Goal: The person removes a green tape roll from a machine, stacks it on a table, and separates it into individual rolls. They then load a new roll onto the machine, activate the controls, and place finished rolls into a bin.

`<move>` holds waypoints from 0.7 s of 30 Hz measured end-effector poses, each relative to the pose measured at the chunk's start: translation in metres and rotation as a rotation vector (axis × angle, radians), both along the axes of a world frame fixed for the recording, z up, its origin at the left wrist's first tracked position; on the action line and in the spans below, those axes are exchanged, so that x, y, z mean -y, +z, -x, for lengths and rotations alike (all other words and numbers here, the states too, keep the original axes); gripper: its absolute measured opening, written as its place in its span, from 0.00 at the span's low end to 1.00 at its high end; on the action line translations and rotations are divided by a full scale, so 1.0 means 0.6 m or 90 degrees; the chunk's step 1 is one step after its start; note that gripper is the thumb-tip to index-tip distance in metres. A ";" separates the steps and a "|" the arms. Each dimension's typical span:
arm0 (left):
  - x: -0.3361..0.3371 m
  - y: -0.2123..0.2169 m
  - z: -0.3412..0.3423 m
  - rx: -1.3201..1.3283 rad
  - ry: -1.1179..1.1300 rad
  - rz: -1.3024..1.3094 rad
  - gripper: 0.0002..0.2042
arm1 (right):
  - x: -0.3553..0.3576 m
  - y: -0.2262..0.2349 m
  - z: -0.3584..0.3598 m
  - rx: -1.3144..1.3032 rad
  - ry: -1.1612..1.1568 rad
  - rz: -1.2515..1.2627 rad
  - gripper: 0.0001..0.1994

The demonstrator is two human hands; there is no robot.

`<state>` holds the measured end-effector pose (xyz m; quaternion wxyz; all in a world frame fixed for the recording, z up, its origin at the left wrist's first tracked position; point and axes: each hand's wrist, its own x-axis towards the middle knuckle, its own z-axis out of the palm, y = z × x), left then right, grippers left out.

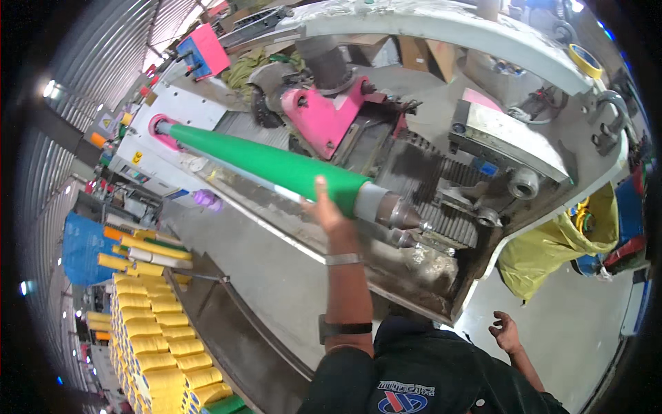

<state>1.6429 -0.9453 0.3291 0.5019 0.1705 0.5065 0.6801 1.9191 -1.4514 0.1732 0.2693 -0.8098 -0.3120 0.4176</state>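
A long green roller (276,162) with metal shaft ends lies slantwise over the machine bed. Its far end meets a pink ring (163,131) on a white machine housing, and its near end shows a grey band and a stepped steel tip (403,210). My left hand (327,209) holds the roller's near side close to that end, thumb up against the green surface; its other fingers are mostly hidden by the hand and roller. My right hand (507,332) hangs low at my right side, away from the machine, fingers loosely bent and apart, with nothing in it.
A pink bracket (327,121) and a steel block (514,138) stand on the machine bed beyond the roller. A yellow sack (538,255) sits by the machine's right corner. At lower left are stacked yellow rolls (162,338) beside a dark metal trough (238,317).
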 end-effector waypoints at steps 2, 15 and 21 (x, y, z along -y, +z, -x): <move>-0.028 -0.063 0.032 -0.001 -0.059 -0.147 0.43 | -0.019 -0.026 -0.007 -0.009 0.056 -0.008 0.30; -0.259 0.020 0.211 -0.042 -0.030 -0.124 0.34 | -0.145 -0.122 -0.029 -0.020 0.085 0.004 0.25; -0.443 -0.003 0.336 -0.085 -0.050 -0.147 0.34 | -0.024 -0.209 0.019 -0.085 -0.141 0.131 0.23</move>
